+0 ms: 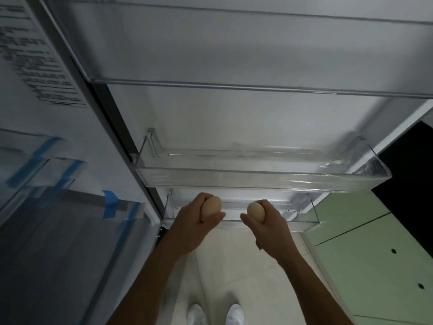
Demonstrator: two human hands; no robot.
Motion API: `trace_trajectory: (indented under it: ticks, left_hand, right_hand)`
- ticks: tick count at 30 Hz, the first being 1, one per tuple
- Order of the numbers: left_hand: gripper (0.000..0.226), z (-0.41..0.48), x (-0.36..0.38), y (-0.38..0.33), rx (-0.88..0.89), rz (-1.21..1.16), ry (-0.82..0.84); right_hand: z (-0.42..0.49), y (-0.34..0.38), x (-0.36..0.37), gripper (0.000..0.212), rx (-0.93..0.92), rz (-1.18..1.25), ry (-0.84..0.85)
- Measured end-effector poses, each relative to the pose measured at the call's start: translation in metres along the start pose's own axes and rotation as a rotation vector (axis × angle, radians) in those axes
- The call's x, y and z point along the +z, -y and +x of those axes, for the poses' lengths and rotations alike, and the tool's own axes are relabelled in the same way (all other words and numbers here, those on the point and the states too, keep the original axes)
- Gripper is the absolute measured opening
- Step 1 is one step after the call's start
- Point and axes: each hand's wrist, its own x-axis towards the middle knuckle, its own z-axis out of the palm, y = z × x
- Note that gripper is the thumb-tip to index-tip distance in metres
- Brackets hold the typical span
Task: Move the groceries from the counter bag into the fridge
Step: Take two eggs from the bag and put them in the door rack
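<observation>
So you're mid-carry on the egg step. Your left grip (199,221) is wrapped around the left egg (212,205), and your right grip (267,227) is curled around the right egg (255,211). Both are grasping and neither is released. The two eggs sit close together but apart, not touching, just in front of the lowest door bin (302,219) on the open fridge door. The middle door bin (257,181) is farther up, and the big top door shelf (234,83) is beyond that. All three look bare, as far as clear plastic lets me tell.

I'd call this the placing stage for these two, since they're at the fridge but not in it yet. The bag and the worktop aren't in view, so there's no telling how much is left to move.

The next move looks like lowering them into that nearest bin, one at a time. I can't see any egg tray or dimples in there, so I'd guess they'll roll around on a flat plastic floor. Set each one down against an end wall or corner. Let your fingers ease off only once it's resting, and keep them from knocking into each other. Careful swinging the door afterwards too.

Off to the left, the fridge interior has blue tape (110,202) on its clear fronts. That's not your target as far as I can tell.
</observation>
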Motion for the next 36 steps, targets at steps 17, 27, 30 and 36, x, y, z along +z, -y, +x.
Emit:
trace_trajectory:
  ticks: [17,27,30,36]
  left_hand:
    - [0.052,0.071,0.008,0.031,-0.103,0.452,0.251]
    - [0.056,0.081,0.017,0.038,-0.234,0.473,0.283]
    - [0.058,0.083,0.019,0.037,-0.286,0.48,0.298]
    - [0.056,0.088,0.02,0.042,-0.333,0.513,0.334]
  right_hand:
    - [0.074,-0.025,-0.001,0.051,0.017,-0.574,0.266]
    - [0.093,-0.031,0.013,0.06,0.17,-0.605,0.311]
    - [0.097,-0.031,0.017,0.065,0.219,-0.625,0.328]
    - [0.101,-0.033,0.025,0.063,0.252,-0.649,0.348]
